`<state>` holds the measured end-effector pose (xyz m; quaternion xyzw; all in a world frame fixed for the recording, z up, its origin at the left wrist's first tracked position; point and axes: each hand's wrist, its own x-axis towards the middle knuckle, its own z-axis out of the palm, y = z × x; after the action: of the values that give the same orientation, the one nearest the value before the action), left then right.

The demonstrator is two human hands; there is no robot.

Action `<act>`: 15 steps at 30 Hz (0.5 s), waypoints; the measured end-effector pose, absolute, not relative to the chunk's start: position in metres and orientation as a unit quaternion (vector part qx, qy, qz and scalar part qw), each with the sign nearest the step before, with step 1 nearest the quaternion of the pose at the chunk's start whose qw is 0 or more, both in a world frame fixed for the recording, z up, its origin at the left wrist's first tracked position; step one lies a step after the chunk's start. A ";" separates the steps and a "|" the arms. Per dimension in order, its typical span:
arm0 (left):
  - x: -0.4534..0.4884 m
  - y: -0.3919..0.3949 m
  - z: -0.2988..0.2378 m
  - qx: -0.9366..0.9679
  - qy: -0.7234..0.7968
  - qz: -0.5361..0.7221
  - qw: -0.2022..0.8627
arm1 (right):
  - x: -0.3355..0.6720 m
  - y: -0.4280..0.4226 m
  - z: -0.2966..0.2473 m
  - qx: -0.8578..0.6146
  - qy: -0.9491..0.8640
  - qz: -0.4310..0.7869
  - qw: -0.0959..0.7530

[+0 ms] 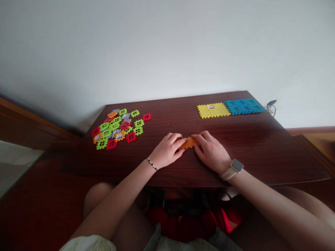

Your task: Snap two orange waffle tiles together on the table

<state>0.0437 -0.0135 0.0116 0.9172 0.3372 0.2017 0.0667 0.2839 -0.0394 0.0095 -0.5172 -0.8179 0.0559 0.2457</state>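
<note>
Orange interlocking puzzle tiles point(189, 143) lie between my two hands near the table's front middle; the fingers cover much of them, so I cannot tell how many there are. My left hand point(169, 149) grips the orange piece from the left, fingers and thumb closed on its edge. From the right, my right hand point(209, 150) pinches the orange piece too, with thumb and fingertips on it. A bracelet point(152, 164) circles my left wrist, and a pale-strapped watch point(232, 168) is on my right.
A loose heap of green, red, grey and orange window tiles point(113, 124) spreads over the table's left side. At the back right, a yellow panel point(218, 111) with a small white window adjoins a blue panel point(244, 106). A dark cable point(271, 104) hangs beyond the right edge of the dark wooden table point(167, 116).
</note>
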 end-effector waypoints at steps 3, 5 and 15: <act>0.043 -0.014 0.011 0.917 0.337 0.202 0.067 | 0.284 -0.039 0.009 -0.515 -0.819 0.056 0.245; 0.043 -0.013 0.011 0.918 0.337 0.201 0.066 | 0.284 -0.039 0.010 -0.517 -0.819 0.057 0.244; 0.043 -0.013 0.011 0.917 0.336 0.202 0.066 | 0.283 -0.040 0.010 -0.517 -0.818 0.058 0.246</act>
<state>0.0434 -0.0133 0.0110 0.9174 0.3361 0.2025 0.0661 0.2833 -0.0396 0.0100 -0.5173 -0.8176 0.0583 0.2460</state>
